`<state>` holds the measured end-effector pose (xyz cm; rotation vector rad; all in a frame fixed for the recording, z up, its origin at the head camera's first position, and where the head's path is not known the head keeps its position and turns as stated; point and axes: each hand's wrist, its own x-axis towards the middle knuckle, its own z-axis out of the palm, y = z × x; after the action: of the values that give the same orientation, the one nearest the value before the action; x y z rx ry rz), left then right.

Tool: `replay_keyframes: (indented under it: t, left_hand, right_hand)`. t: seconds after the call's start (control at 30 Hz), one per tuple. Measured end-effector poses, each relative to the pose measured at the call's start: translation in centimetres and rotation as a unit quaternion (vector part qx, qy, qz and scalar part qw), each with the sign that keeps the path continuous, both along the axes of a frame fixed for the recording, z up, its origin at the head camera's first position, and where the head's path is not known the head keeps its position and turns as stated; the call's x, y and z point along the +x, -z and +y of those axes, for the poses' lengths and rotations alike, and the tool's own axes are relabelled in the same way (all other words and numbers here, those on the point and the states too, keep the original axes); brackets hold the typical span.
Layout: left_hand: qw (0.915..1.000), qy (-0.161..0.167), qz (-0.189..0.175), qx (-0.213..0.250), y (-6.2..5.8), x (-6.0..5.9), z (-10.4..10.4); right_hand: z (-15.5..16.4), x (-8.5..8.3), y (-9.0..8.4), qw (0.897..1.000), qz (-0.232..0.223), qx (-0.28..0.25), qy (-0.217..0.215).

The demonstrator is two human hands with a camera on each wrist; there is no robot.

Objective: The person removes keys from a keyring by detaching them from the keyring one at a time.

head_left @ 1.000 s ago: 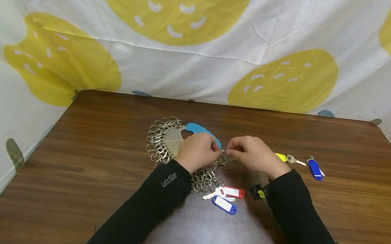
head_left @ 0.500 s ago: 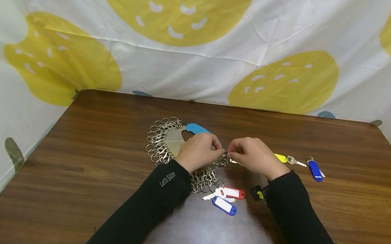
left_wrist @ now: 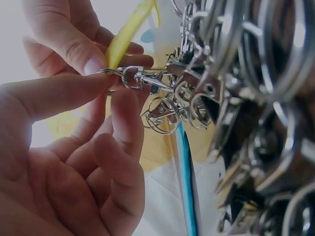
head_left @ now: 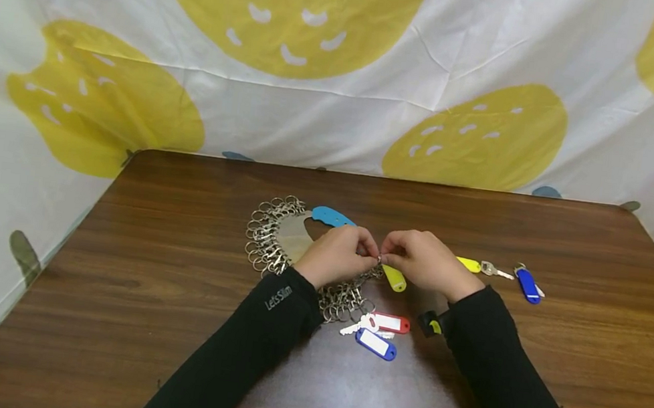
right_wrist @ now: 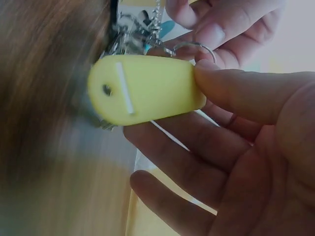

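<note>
Left hand [head_left: 336,255] is pinching a clasp [left_wrist: 142,78], right hand [head_left: 426,262] gripping the yellow tag [right_wrist: 147,88]; its ring is seemingly meeting the clasp, latching unconfirmed.

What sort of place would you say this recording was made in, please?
Probably a makeshift tabletop recording setup, not a workshop: a wooden table is enclosed by a hung printed cloth backdrop, holding only a key organiser.

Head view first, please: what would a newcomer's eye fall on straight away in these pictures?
Most likely the two hands meeting at the middle of the brown table: the left hand pinches a metal clasp while the right hand holds a yellow key tag against it. Next comes the heap of silver clasps and rings left of the hands, then the red and blue tags lying nearer the person.
</note>
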<state>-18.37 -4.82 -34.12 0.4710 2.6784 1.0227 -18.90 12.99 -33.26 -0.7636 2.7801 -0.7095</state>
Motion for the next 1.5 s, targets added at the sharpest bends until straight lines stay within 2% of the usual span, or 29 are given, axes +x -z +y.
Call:
replay_keyframes:
  t: [0.1,0.23,0.37,0.57,0.77,0.9,1.0,1.13,1.3,1.5]
  left_hand:
    - [0.9995,-0.006,-0.023,0.019,0.21,-0.10,0.02]
    - [0.9992,-0.009,-0.033,0.018,0.33,-0.12,0.12]
    - [0.9999,-0.010,-0.008,-0.010,0.31,-0.01,0.22]
    - [0.9976,-0.033,0.032,-0.052,0.22,0.32,0.25]
    - [0.9949,-0.060,0.066,-0.046,0.29,0.41,0.27]
    - [0.9955,-0.058,0.070,-0.026,0.26,0.36,0.26]
    - [0.9964,-0.045,0.070,-0.019,0.22,0.28,0.23]
    - [0.9966,-0.033,0.071,-0.026,0.17,0.23,0.19]
    - [0.9952,-0.047,0.069,-0.049,0.14,0.22,0.13]
    - [0.9918,-0.079,0.064,-0.078,0.15,0.30,-0.12]
  right_hand:
    - [-0.05,0.02,0.10,1.000,-0.002,-0.012,-0.009]
    - [-0.11,0.13,-0.02,0.999,-0.022,-0.034,-0.006]
    - [-0.05,0.13,-0.34,0.997,-0.055,-0.048,0.018]
    - [0.18,-0.02,-0.44,0.994,-0.083,-0.065,0.036]
    - [0.26,-0.01,-0.28,0.993,-0.051,-0.100,0.044]
    - [0.15,0.02,-0.25,0.993,-0.028,-0.111,0.037]
    - [0.05,-0.03,-0.19,0.993,-0.024,-0.103,0.043]
    - [-0.07,-0.07,-0.18,0.993,-0.047,-0.095,0.045]
    - [-0.16,-0.14,-0.18,0.993,-0.081,-0.082,0.040]
    - [-0.26,-0.05,-0.11,0.995,-0.073,-0.058,0.047]
